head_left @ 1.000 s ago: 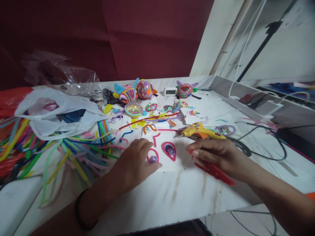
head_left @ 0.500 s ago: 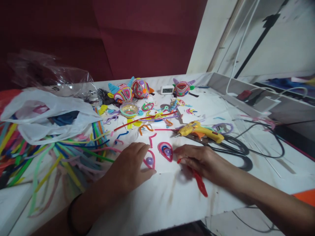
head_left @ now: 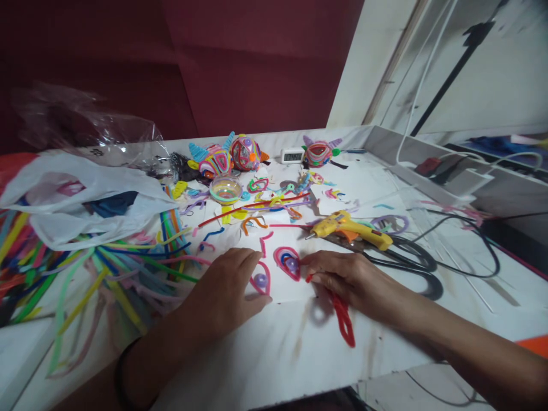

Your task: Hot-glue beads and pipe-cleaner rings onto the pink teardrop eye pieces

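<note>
Compared with a second ago, the right hand [head_left: 349, 275] has come in beside the pink teardrop [head_left: 278, 255], and the red looped piece [head_left: 345, 325] hanging beneath it points more steeply toward the near edge. Its thumb and fingers are closed on this piece; a small red end shows at the fingertips. I cannot tell whether they touch the teardrop, which lies on white paper [head_left: 280, 294] on the counter [head_left: 261, 357] with a blue curve and a purple bead inside.

Apart from the right hand, the left hand [head_left: 226, 288] rests palm down with its thumb spread, beside a pink outline [head_left: 269, 279] holding another purple bead. A bent pink strip [head_left: 264, 244] lies just beyond. The yellow glue gun [head_left: 362, 232] lies past the right hand, its nozzle toward the left. Fuzzy craft stems [head_left: 105, 277] fan out left of the left hand, partly under a white plastic bag [head_left: 49, 177].
</note>
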Action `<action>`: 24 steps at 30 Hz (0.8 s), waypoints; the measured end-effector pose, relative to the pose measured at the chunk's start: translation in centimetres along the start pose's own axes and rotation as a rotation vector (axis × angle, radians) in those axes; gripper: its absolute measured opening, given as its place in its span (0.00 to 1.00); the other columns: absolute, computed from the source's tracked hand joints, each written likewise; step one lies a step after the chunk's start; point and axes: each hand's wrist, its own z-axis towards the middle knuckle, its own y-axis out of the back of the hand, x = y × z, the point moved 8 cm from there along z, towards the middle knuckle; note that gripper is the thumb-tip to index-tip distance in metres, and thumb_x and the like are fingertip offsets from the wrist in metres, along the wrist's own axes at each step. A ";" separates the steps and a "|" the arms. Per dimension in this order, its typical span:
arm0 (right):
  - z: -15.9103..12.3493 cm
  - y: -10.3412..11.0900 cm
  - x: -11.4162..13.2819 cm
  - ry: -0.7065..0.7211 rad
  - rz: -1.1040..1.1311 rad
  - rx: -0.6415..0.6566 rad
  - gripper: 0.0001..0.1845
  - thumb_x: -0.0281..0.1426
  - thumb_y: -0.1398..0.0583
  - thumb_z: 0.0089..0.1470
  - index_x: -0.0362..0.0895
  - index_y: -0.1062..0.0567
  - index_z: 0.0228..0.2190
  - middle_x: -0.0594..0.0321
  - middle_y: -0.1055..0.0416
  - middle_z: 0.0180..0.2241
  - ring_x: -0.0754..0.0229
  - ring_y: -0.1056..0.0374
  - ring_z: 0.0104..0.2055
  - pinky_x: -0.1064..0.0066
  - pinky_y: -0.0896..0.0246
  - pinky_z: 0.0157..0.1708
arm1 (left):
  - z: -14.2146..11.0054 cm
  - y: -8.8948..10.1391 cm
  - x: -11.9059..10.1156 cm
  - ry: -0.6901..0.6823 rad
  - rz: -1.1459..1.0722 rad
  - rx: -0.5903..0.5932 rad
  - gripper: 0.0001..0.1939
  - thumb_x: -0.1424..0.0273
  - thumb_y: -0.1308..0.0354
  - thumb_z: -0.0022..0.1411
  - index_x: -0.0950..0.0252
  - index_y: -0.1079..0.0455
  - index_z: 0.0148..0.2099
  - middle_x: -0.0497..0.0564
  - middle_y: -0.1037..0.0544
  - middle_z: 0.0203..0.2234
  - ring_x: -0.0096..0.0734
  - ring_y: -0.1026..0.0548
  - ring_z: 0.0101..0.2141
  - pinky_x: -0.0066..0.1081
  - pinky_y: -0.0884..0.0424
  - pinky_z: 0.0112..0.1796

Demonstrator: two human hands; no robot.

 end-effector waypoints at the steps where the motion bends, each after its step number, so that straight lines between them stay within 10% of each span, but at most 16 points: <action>1: -0.1 0.1 -0.1 -0.006 0.000 -0.003 0.11 0.30 0.48 0.63 0.46 0.27 0.42 0.56 0.26 0.43 0.57 0.30 0.47 0.66 0.35 0.46 | 0.0 0.0 0.0 0.003 0.000 -0.006 0.27 0.66 0.36 0.52 0.72 0.33 0.53 0.60 0.26 0.46 0.44 0.29 0.47 0.41 0.30 0.49; 24: -0.5 0.3 1.0 0.033 -0.029 0.001 0.11 0.27 0.50 0.63 0.44 0.27 0.37 0.59 0.28 0.35 0.63 0.31 0.35 0.71 0.37 0.37 | 0.3 0.2 -0.2 0.008 -0.019 0.022 0.27 0.67 0.35 0.52 0.72 0.33 0.53 0.61 0.26 0.47 0.45 0.29 0.48 0.43 0.31 0.50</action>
